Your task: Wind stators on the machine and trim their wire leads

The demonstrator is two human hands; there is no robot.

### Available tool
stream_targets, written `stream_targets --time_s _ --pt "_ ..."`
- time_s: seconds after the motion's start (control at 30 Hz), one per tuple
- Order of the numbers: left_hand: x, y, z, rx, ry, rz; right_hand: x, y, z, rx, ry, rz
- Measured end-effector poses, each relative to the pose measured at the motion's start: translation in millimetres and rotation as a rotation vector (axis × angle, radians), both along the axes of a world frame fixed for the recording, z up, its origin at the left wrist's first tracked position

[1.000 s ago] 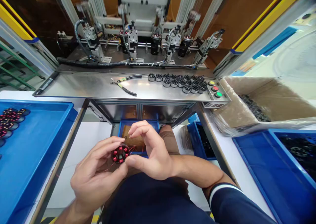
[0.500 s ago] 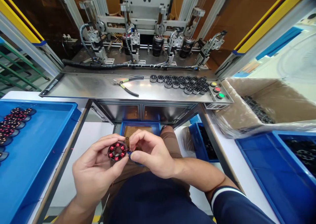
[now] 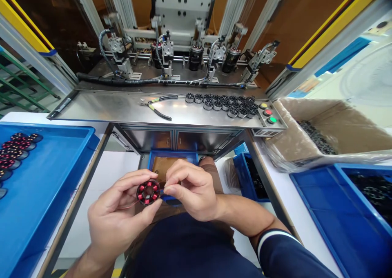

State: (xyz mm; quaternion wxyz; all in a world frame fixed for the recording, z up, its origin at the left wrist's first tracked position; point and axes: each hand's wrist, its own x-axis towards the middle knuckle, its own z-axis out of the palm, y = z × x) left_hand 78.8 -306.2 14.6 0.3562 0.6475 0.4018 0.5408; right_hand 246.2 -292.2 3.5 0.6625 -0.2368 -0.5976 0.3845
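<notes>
Between the thumb and fingers of my left hand (image 3: pixel 119 212) is a round motor stator (image 3: pixel 148 192), black with red wire coils around its inside. Its coil face is turned up toward me. A thin reddish wire trails from its lower left side across my left palm. Close by on the right, my right hand (image 3: pixel 191 190) has its thumb and index finger pinched together at the stator's edge. What the pinch holds is too small to make out, perhaps a wire end. Both hands are above my lap.
Green-handled cutting pliers (image 3: pixel 157 107) and several black-and-silver stator cores (image 3: pixel 225 102) lie on the metal ledge, beside coloured buttons (image 3: pixel 268 112). A blue tray (image 3: pixel 61 147) with wound stators is at left. At right stand a lined cardboard box (image 3: pixel 352 131) and a blue bin (image 3: pixel 321 212).
The stator has turned in my left hand and shifted slightly right. My right pinch has moved a little right, and its fingers are closed more tightly. Cylinders in the machine have moved down.
</notes>
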Motion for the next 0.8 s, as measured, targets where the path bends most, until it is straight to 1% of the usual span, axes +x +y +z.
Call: stream_targets --time_s 0.07,0.17,0.3,0.4,0.47,0.53,0.63,0.7,0.8 --pt "0.0 -0.2 -1.0 0.023 0.009 0.002 -0.7 -0.9 1.3 -0.031 0.01 -0.047" --pt "0.4 0.0 0.5 0.045 0.025 0.022 -0.3 -1.8 1.5 -0.026 0.009 -0.05" --pt "-0.8 1.8 6.9 -0.032 -0.008 -0.026 6.6 2.2 1.5 0.085 -0.079 -0.012" --pt "-3.2 3.1 10.6 -0.083 -0.035 -0.076 11.4 7.3 4.1 0.188 -0.182 -0.036" --pt "-4.2 3.2 11.6 -0.098 -0.042 -0.09 12.0 9.4 6.3 0.27 -0.233 -0.048" --pt "-4.4 2.5 11.8 -0.109 -0.051 -0.097 10.7 9.2 7.6 0.313 -0.255 -0.063" --pt "-3.1 0.6 10.8 -0.088 -0.064 -0.083 6.7 4.1 7.1 0.276 -0.223 -0.114" --pt "-1.6 -1.0 9.1 -0.046 -0.047 -0.048 3.3 -0.7 5.9 0.252 -0.174 -0.142" --pt "1.3 -2.8 5.8 0.035 -0.011 0.017 -1.5 -6.3 4.4 0.263 -0.133 -0.16"
